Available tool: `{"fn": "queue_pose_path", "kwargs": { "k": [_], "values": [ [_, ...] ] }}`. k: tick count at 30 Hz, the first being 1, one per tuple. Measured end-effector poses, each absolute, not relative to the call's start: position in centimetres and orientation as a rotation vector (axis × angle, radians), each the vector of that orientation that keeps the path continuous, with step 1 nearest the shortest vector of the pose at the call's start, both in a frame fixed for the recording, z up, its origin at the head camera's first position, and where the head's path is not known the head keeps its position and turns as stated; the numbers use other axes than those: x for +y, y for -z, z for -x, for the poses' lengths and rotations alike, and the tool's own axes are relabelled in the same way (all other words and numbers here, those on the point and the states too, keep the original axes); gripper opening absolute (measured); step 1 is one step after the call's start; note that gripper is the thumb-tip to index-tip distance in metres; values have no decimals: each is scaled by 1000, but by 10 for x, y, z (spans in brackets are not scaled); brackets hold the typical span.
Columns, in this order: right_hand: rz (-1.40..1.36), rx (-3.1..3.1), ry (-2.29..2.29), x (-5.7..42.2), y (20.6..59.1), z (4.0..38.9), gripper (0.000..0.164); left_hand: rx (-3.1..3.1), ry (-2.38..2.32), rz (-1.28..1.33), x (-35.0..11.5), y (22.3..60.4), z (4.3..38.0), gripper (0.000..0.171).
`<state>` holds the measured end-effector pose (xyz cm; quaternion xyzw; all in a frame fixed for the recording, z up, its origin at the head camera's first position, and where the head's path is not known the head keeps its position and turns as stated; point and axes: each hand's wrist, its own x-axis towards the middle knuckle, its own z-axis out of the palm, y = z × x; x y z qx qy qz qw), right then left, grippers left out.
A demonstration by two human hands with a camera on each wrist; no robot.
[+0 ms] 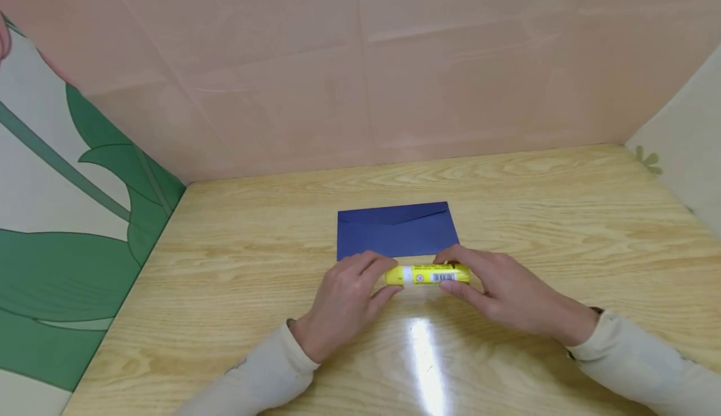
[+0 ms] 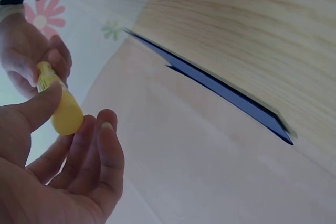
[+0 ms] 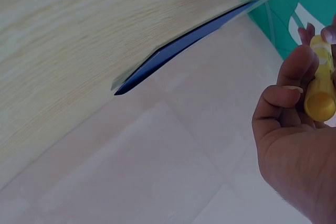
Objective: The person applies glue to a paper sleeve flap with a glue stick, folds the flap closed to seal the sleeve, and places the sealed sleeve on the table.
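A yellow glue stick (image 1: 428, 274) with a white band and a barcode label lies sideways between the two hands, above the table. My left hand (image 1: 352, 297) pinches its capped left end between thumb and fingers. At the other end, my right hand (image 1: 509, 288) grips the barrel with thumb and fingertips. In the left wrist view the rounded yellow cap (image 2: 68, 116) shows beside the left thumb. From the right wrist, the glue stick's yellow base (image 3: 320, 103) is seen end-on. Just beyond the hands a dark blue envelope (image 1: 397, 234) lies flat, its flap side up.
The wood-grain table (image 1: 242, 234) meets a pink covered wall (image 1: 360, 78) at the back. To the left stands a panel with green leaves (image 1: 56, 278), and to the right a pale panel (image 1: 693, 128). A bright reflection lies on the tabletop near the front.
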<state>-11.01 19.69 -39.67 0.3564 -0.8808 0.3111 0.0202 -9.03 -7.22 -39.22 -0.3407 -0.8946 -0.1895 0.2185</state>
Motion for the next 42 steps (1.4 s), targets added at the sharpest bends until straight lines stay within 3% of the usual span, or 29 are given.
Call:
{"fn": "queue_pose_path", "kwargs": {
  "k": [42],
  "values": [
    [-1203, -2660, -991, 195, 398, 111, 28, -2413, 539, 1061, -74, 389, 91, 35]
  ]
}}
